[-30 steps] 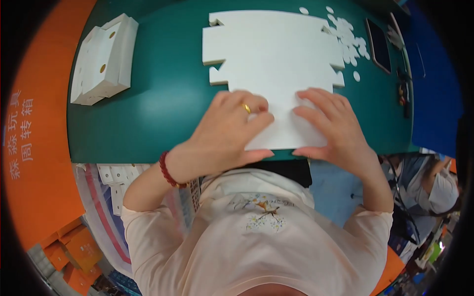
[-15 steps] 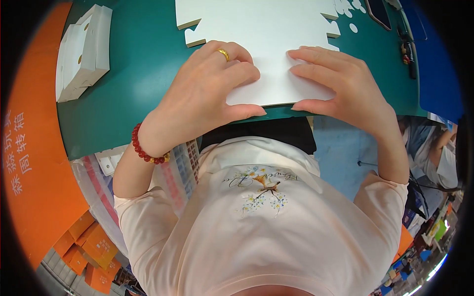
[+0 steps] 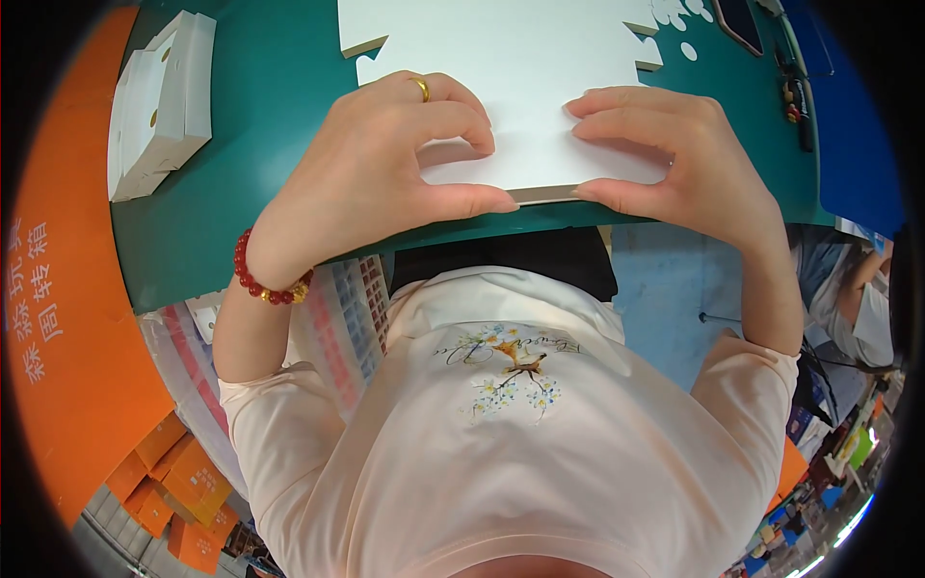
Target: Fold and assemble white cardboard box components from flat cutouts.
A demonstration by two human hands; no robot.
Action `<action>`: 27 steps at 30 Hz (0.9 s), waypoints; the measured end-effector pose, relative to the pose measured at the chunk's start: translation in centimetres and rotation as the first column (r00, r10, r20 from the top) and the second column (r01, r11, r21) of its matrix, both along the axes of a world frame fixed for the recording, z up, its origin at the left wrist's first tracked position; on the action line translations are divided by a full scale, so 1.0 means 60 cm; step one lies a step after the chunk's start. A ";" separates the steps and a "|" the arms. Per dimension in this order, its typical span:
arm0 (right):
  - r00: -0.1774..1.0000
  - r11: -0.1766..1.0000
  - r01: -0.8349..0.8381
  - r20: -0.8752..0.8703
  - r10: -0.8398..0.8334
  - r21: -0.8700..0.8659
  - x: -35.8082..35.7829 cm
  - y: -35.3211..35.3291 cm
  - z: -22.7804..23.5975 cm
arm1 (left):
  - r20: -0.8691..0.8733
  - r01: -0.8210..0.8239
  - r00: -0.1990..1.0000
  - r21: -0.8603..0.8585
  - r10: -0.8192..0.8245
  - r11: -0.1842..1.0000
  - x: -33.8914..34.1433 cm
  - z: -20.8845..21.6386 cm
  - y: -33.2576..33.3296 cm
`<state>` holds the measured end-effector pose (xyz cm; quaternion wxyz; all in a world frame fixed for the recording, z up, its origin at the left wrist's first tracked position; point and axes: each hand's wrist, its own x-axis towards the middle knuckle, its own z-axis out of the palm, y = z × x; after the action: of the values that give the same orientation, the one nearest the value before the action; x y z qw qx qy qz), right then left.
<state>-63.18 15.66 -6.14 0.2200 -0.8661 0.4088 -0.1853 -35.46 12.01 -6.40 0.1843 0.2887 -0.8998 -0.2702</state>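
A white die-cut cardboard sheet point(image 3: 511, 58) with notched flaps lies on the green table in front of me. My left hand point(image 3: 385, 144), with a gold ring and a red bead bracelet, grips its near edge from the left, fingers bent on the top face and thumb against the edge. From the right, my right hand point(image 3: 674, 144) does the same, its thumb tip a short way from the left one. Between the thumbs a grey-brown strip of the near edge is tilted up. The parts under my palms are hidden.
A folded white box point(image 3: 183, 96) stands on the green table point(image 3: 260, 125) at the left. White paper scraps point(image 3: 688, 51), a phone point(image 3: 739, 27) and dark pens point(image 3: 798, 101) lie at the far right. Orange boxes point(image 3: 198, 482) sit at lower left; another person point(image 3: 858, 299) is at right.
My left hand has shifted a little left and up, and its wrist moved left. The near edge of the cardboard has tilted up, showing its grey-brown side between my thumbs.
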 end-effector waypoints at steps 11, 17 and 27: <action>1.000 1.000 -0.023 -0.002 0.023 -0.013 -0.004 0.001 0.006 | 0.034 0.021 0.999 0.051 -0.022 0.998 0.000 0.009 -0.002; 0.988 0.949 -0.143 -0.099 0.119 -0.281 -0.001 0.029 -0.017 | 0.065 0.056 0.998 -0.517 -0.026 0.854 -0.002 -0.038 0.058; 1.000 0.967 0.005 0.007 -0.003 -0.254 -0.012 0.056 -0.041 | -0.046 -0.088 0.996 -0.634 0.076 0.769 0.000 -0.075 0.081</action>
<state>-63.92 19.01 -8.60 0.1081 -0.8858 0.3826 -0.2394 -35.46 16.87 -10.88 0.2905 0.2461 -0.9230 0.0549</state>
